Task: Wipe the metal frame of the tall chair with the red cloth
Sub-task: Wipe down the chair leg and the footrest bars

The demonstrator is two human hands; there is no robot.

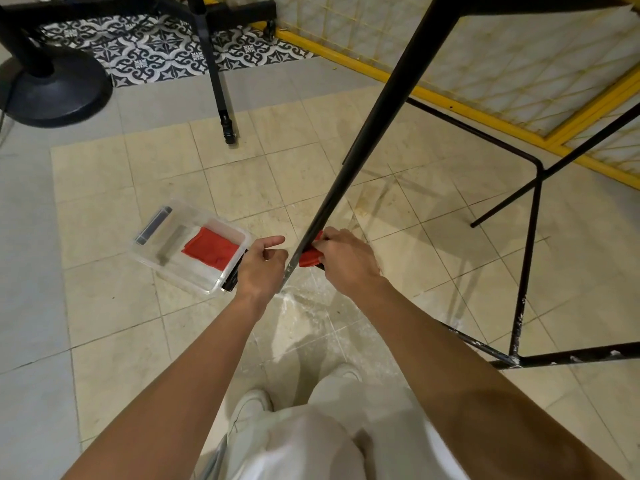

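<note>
The tall chair's black metal frame (374, 109) fills the right half of the view, and one long leg slants down to the floor between my hands. My right hand (346, 259) presses a folded red cloth (309, 257) against the lower end of that leg. My left hand (261, 266) hovers just left of the leg with fingers loosely curled and the index finger pointing at it, holding nothing. Whether it touches the leg is unclear. The rest of the frame, with a chipped lower crossbar (568, 356), stands to the right.
A clear plastic box (166, 251) with another red cloth (211, 249) lies on the floor left of my left hand. A fan base (55, 88) and a black stand leg (221, 98) are at the back left. A yellow-framed partition (460, 109) runs along the right.
</note>
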